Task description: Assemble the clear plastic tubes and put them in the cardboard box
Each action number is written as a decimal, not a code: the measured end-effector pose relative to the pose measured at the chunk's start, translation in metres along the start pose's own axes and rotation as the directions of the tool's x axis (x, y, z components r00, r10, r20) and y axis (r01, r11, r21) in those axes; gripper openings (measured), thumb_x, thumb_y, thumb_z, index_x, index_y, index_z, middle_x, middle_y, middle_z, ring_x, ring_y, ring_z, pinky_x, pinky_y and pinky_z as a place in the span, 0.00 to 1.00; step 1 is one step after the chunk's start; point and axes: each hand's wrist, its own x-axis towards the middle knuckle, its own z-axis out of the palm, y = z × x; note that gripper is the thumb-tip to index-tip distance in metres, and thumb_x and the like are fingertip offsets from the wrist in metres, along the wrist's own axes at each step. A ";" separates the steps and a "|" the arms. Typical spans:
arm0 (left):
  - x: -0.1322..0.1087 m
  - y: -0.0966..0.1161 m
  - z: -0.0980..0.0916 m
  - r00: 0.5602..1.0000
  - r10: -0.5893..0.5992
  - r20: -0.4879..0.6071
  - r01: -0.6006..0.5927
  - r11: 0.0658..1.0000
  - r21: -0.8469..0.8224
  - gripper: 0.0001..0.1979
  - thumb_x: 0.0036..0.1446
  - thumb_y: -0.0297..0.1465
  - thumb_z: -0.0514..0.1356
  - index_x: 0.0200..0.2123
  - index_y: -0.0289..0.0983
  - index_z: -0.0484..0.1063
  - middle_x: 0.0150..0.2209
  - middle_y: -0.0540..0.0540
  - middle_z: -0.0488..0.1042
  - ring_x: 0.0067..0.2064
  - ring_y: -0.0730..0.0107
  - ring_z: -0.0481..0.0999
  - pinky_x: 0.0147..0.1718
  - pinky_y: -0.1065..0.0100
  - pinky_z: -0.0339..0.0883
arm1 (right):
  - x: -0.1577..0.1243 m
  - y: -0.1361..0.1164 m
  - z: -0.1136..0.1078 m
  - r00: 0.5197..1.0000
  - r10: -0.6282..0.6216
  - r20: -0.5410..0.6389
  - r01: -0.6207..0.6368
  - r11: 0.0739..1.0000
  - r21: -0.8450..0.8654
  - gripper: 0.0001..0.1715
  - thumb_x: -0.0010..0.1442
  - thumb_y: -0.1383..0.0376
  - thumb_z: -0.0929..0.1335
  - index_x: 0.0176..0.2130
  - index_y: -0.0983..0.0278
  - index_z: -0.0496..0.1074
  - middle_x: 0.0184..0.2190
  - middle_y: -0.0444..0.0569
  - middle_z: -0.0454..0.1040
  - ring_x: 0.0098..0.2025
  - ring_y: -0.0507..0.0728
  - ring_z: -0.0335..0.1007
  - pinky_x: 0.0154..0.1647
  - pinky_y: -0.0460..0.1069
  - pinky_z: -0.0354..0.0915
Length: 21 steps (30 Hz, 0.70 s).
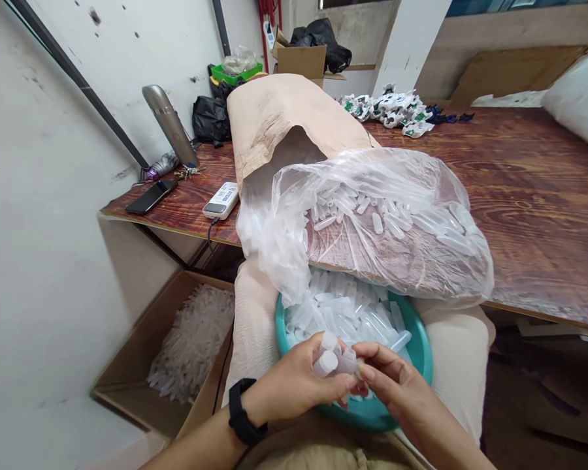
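Observation:
My left hand (pixel 301 378), with a black band on its wrist, is closed around several small translucent plastic tubes (pixel 326 362) whose round ends point up toward me. My right hand (pixel 392 382) meets it from the right, thumb and fingers pinched at one of these tubes. Both hands are over a teal basin (pixel 425 346) resting on my lap. A heap of similar translucent tubes (pixel 343 307) fills the basin. Just beyond it, a clear plastic bag (pixel 387 261) lies open on the table with more tubes inside.
A brown paper sack (pixel 284 98) stands behind the bag. On the table (pixel 529 196) are a phone (pixel 151 196), a white device (pixel 221 200) with a cable, keys (pixel 189 172) and a metal flask (pixel 169 124). At lower left, a cardboard box (pixel 127 372) holds many tubes.

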 end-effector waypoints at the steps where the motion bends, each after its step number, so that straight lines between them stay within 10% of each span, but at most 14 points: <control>1: 0.000 0.000 0.001 1.000 0.001 0.011 0.000 0.999 -0.036 0.18 0.55 0.38 0.67 0.41 0.37 0.64 0.35 0.46 0.77 0.37 0.67 0.77 0.37 0.65 0.70 | 0.000 0.000 0.002 0.999 0.020 0.034 -0.021 0.999 0.031 0.25 0.49 0.46 0.77 0.38 0.63 0.79 0.24 0.44 0.73 0.26 0.53 0.67 0.31 0.49 0.65; 15: 0.008 -0.001 -0.001 1.000 -0.010 -0.025 0.006 0.992 -0.123 0.21 0.52 0.40 0.70 0.43 0.36 0.67 0.34 0.47 0.77 0.34 0.69 0.77 0.36 0.67 0.69 | 0.008 0.006 -0.001 0.996 0.008 -0.088 -0.002 0.998 0.058 0.27 0.50 0.47 0.77 0.43 0.62 0.78 0.31 0.47 0.76 0.27 0.53 0.68 0.32 0.50 0.69; 21: 0.012 0.000 -0.003 0.947 0.040 -0.318 -0.140 0.944 -0.298 0.25 0.51 0.39 0.71 0.46 0.38 0.63 0.33 0.47 0.80 0.34 0.67 0.80 0.35 0.67 0.70 | 0.002 0.005 -0.005 0.934 -0.339 -0.114 0.279 0.889 -0.364 0.17 0.56 0.51 0.75 0.42 0.58 0.81 0.42 0.49 0.72 0.36 0.56 0.72 0.37 0.49 0.73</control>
